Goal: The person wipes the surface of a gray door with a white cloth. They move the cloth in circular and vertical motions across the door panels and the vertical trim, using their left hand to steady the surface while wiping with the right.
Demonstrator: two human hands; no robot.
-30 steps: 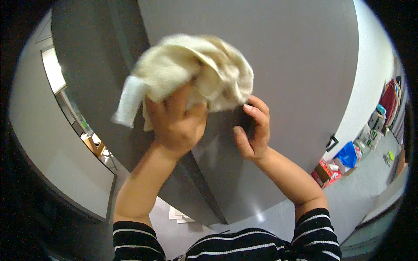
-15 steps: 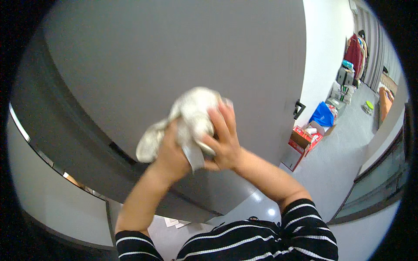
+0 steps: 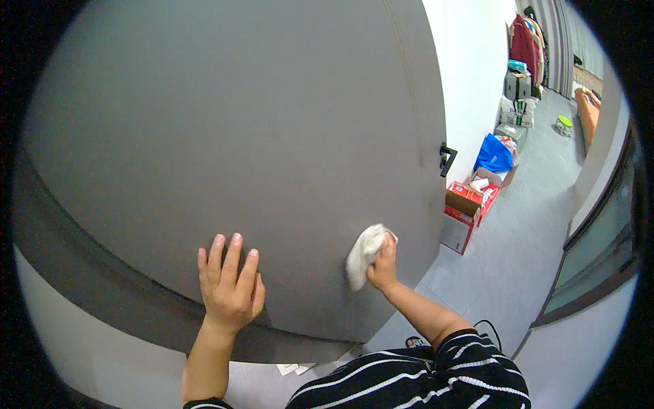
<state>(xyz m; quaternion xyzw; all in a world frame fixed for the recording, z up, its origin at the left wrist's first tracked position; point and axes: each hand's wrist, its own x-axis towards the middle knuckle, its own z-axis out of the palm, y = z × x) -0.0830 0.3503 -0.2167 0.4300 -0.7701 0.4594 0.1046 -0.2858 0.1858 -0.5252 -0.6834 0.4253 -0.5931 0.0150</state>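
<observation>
A wide grey door [image 3: 293, 136] fills most of the head view, with a black handle [image 3: 446, 159] at its right edge. My right hand [image 3: 383, 262] is closed round a bunched white cloth [image 3: 366, 253], which lies against the lower right part of the door. Farther left, my left hand [image 3: 231, 283] has its fingers stretched out and apart, resting on or just over the lower door surface. Nothing is in that hand. My right palm is partly hidden by the cloth.
To the right of the door, an opened red cardboard box [image 3: 466, 208] and a blue bag [image 3: 494, 154] stand along the white wall. Beyond them are a grey case [image 3: 518, 86] and hanging clothes [image 3: 525, 44]. A glass-paned frame [image 3: 593, 262] stands at the right.
Both hands were together on the cloth in front of the door. The left has let go and moved down-left; the right has carried the cloth lower and right, against the door.
</observation>
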